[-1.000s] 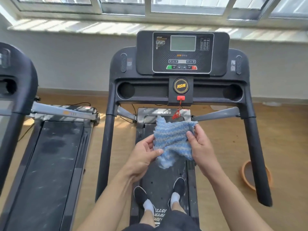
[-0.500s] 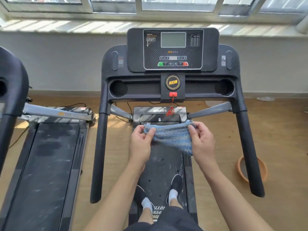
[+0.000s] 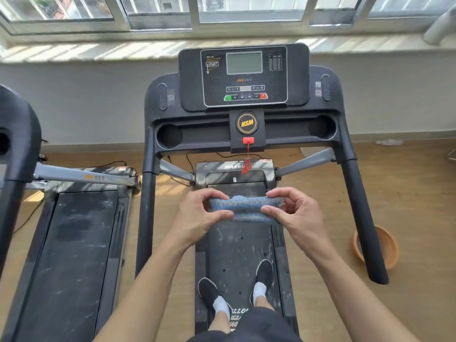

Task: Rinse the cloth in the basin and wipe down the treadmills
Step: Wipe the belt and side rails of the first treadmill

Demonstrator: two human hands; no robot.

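Observation:
I stand on the belt of a black treadmill with its console straight ahead. A blue cloth is folded into a narrow band at waist height in front of me. My left hand pinches its left end between thumb and fingers. My right hand pinches its right end the same way. An orange-brown basin sits on the floor to the right, partly hidden behind the treadmill's right handrail. A second treadmill stands at the left.
The left handrail and right handrail flank me closely. A red safety cord hangs from the console. Black cables lie on the wooden floor between the two treadmills. A wall and windows are behind the console.
The cloth hung loose and spread between my hands; now it is folded into a tight narrow band. Both hands have shifted to pinch its ends.

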